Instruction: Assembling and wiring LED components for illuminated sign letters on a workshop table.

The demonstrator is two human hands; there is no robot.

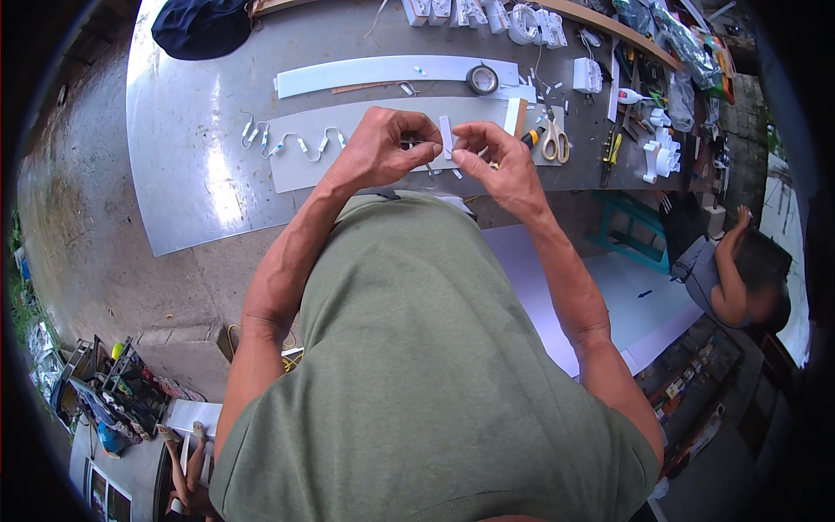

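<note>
We are working over a smooth, sheet-metal tabletop [187, 148], where a small, narrow, flat whitish strip [446, 137] is showing upright in view between the two hands, over a thin, matte grey flat board [304, 171]; whether it is resting there or being held above, we are not managing to tell. The left hand [419, 150] is curling with thumb and forefinger drawn together just left of the strip, and we are not making out what, if anything, it is gripping. The right hand [458, 144] is bringing thumb and forefinger close to the strip's right edge, though actual contact is staying unclear to us. We are judging the strip light, fairly stiff and perhaps a little slick, easy to bend if squeezed hard, so we are favouring a gentle fingertip pinch on its long edges near the middle. Around it, small, hard-looking white modules [302, 144] are zigzagging along thin wire, a long, smooth white panel [374, 76] is lying beyond, a round, black tape roll [482, 80] is sitting on its right end, and cream-handled metal scissors [554, 146] are lying right.
</note>
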